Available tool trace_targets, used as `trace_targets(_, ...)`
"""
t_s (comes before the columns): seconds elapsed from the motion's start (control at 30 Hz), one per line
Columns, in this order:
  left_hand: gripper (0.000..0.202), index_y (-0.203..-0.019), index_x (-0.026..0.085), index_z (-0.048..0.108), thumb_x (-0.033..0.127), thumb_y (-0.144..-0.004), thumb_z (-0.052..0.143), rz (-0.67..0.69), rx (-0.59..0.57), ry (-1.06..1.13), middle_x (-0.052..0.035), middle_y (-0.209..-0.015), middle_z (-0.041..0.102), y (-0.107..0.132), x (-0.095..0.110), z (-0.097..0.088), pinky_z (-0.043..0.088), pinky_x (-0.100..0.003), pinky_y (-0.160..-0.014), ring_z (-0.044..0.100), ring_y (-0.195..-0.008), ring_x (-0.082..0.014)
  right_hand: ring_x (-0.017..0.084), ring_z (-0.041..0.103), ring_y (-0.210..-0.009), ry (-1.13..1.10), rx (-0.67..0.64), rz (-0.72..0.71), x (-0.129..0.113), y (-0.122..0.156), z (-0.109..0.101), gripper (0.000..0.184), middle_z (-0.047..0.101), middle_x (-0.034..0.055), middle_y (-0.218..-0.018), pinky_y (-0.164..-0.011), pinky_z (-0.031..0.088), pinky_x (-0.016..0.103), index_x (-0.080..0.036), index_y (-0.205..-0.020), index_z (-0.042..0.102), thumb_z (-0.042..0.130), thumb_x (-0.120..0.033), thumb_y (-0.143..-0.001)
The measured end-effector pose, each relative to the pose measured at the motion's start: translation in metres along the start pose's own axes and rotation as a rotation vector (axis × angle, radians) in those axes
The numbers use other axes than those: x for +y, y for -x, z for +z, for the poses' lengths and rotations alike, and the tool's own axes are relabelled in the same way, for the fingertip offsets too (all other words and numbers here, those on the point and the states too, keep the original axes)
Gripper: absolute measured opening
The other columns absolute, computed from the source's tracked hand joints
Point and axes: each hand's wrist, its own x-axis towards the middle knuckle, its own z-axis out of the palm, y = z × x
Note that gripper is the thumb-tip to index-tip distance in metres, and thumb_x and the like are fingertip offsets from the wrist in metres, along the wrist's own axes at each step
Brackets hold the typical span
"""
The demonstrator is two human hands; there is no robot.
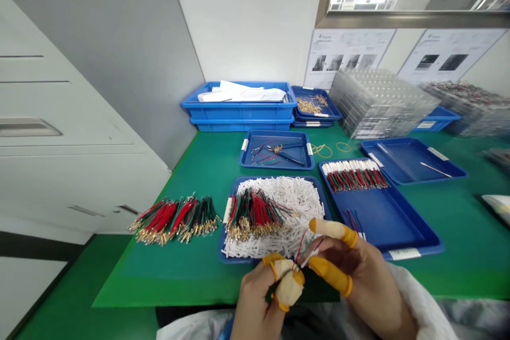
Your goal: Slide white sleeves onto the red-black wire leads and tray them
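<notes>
My left hand (266, 292) and my right hand (347, 265), both with yellow finger cots, pinch a thin bundle of red and green wires (305, 247) between them near the table's front edge. Just beyond them a blue tray (232, 248) holds white sleeves (297, 202) and a bunch of red and green wires with gold terminals (253, 215). A second bunch of such wires (175, 219) lies loose on the green mat (207, 164) to the left. To the right, a long blue tray (392, 220) carries a row of wires with white sleeves fitted (354, 174).
A small blue tray (277, 150) with cutters and wire scraps sits further back. Stacked blue bins with papers (239, 103), a tray of gold terminals (313, 103), clear plastic tray stacks (378, 103) and another blue tray (412, 159) line the back. A white cabinet (59, 159) stands left.
</notes>
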Motion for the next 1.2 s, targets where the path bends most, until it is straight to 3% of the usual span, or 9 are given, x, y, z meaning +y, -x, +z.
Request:
trace_targets(0.23, 0.017, -0.057, 0.017, 0.050, 0.008, -0.072, 0.052, -0.028, -0.047, -0.032, 0.0032, -0.053, 0.047, 0.002, 0.002, 0.000, 0.036, -0.016, -0.046, 0.042, -0.048, -0.0094, 0.012, 0.067, -0.068, 0.159, 0.106, -0.216, -0.021, -0.010, -0.009, 0.022, 0.072, -0.0036, -0.072, -0.066, 0.055, 0.019, -0.027, -0.083, 0.063, 0.064, -0.010, -0.070)
trace_targets(0.73, 0.019, -0.057, 0.018, 0.047, 0.012, -0.074, 0.049, -0.047, -0.094, -0.028, 0.0016, -0.054, 0.047, 0.002, 0.004, 0.001, 0.037, -0.017, -0.050, 0.044, -0.051, -0.0107, 0.013, 0.068, -0.065, 0.184, 0.144, -0.209, -0.030, -0.007, -0.003, 0.018, 0.073, -0.0027, -0.070, -0.063, 0.056, 0.017, -0.025, -0.077, 0.064, 0.066, -0.010, -0.067)
trace_targets(0.9, 0.019, -0.056, 0.018, 0.047, 0.010, -0.074, 0.048, -0.064, -0.103, -0.034, 0.0017, -0.055, 0.047, 0.002, 0.005, 0.001, 0.037, -0.018, -0.050, 0.043, -0.051, -0.0107, 0.011, 0.068, -0.070, 0.228, 0.050, -0.138, -0.027, -0.006, -0.006, 0.016, 0.072, -0.0049, -0.074, -0.066, 0.055, 0.017, -0.028, -0.080, 0.063, 0.064, -0.015, -0.070)
trace_targets(1.03, 0.021, -0.054, 0.018, 0.046, 0.011, -0.073, 0.050, -0.060, -0.089, -0.037, 0.0020, -0.054, 0.046, 0.001, 0.005, 0.000, 0.038, -0.019, -0.051, 0.043, -0.052, -0.0113, 0.015, 0.067, -0.073, 0.431, -0.044, -0.101, -0.030, -0.005, -0.012, 0.012, 0.072, -0.0013, -0.078, -0.068, 0.055, 0.023, -0.027, -0.085, 0.064, 0.061, -0.022, -0.074)
trace_targets(1.2, 0.016, -0.061, 0.017, 0.052, 0.010, -0.075, 0.049, -0.086, -0.103, -0.022, 0.0007, -0.058, 0.051, -0.001, 0.003, 0.002, 0.038, -0.019, -0.051, 0.045, -0.053, -0.0116, 0.016, 0.067, -0.075, 0.545, 0.093, -0.200, -0.035, -0.008, -0.016, 0.016, 0.073, -0.0001, -0.078, -0.072, 0.053, 0.027, -0.027, -0.092, 0.061, 0.058, -0.027, -0.076)
